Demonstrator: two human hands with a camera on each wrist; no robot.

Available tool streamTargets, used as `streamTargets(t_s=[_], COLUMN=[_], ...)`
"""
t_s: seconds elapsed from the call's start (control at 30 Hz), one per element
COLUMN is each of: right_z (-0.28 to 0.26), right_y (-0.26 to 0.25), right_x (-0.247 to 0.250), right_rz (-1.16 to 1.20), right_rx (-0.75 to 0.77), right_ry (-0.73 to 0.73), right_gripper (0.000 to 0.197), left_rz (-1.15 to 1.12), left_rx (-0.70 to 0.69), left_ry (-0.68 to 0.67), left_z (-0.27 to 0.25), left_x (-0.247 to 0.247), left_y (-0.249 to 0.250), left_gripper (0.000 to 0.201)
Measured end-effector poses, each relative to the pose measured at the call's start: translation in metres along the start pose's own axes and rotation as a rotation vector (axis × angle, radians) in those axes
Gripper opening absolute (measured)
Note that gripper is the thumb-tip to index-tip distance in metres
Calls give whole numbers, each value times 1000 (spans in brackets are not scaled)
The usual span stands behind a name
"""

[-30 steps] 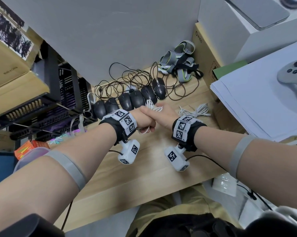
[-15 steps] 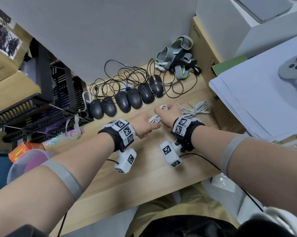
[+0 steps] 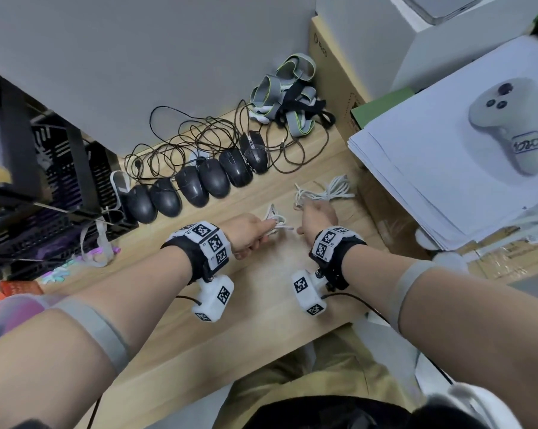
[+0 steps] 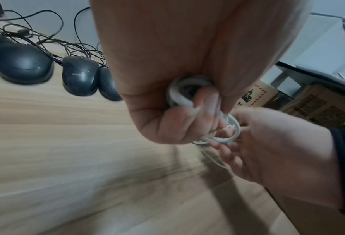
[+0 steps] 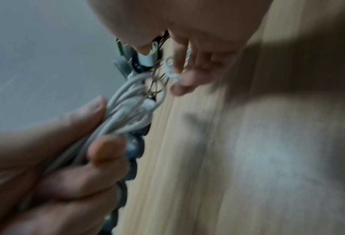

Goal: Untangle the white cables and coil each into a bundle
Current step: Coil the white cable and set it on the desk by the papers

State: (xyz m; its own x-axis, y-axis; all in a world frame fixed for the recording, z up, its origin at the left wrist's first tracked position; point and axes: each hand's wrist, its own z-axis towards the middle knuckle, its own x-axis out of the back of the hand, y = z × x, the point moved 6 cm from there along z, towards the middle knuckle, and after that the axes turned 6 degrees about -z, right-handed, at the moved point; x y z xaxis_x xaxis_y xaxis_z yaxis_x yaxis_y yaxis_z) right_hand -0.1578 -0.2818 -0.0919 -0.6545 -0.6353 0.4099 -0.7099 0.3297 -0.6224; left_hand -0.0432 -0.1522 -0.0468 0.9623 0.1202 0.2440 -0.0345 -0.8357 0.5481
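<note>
A small coil of white cable (image 3: 273, 216) sits in my left hand (image 3: 266, 232), whose fingers are curled tight round it just above the wooden table (image 3: 261, 305). The left wrist view shows that fist (image 4: 187, 114) closed on the coil (image 4: 179, 93). My right hand (image 3: 317, 213) is a little to the right, at the near end of a second, loose white cable (image 3: 326, 191) lying on the table. In the blurred right wrist view its fingers (image 5: 184, 79) reach down, fairly straight, among white strands; a grip is not visible.
A row of black mice (image 3: 193, 187) with tangled black cords lies behind the hands. Grey straps (image 3: 287, 97) sit at the back. A paper stack (image 3: 447, 156) with a grey controller (image 3: 509, 125) is on the right. A black crate (image 3: 44, 181) stands on the left.
My hands were pressed together on the coil a second ago. They have parted: the right hand let go and moved right toward the loose cable, while the left keeps the coil.
</note>
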Motion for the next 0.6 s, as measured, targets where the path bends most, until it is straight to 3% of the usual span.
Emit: streamTargets(t_s=[0.03,0.1,0.2,0.3,0.37,0.43,0.5,0.6], right_z=[4,10,19,23,17,4,-9,-24], right_y=[5,17,36,42,40,35,29,6], right_x=[14,30,38,31,14,-5,-20,-34], right_rz=[-112,-372,-771,-983,-1055,-982,-762,-264], right_rx=[28,91,166,253,352,466,510,409], right_ry=[102,150,91,72,-47,-199,-290,-390], right_gripper=[23,30,38,23,17,10,7,14], left_rz=[9,29,27,-2,-14,-11,-31,-73], left_rx=[5,8,9,13,22,30,47,75], left_ry=[3,9,26,37,55,87,132,201], left_z=[1,3,7,10,12,12,13,10], left_x=[3,8,16,22,24,28,36,50], left_y=[-1,-3,-9,-16,-20,-23,-27,-32], left_gripper=[47,48,48,48,47,47,47,48])
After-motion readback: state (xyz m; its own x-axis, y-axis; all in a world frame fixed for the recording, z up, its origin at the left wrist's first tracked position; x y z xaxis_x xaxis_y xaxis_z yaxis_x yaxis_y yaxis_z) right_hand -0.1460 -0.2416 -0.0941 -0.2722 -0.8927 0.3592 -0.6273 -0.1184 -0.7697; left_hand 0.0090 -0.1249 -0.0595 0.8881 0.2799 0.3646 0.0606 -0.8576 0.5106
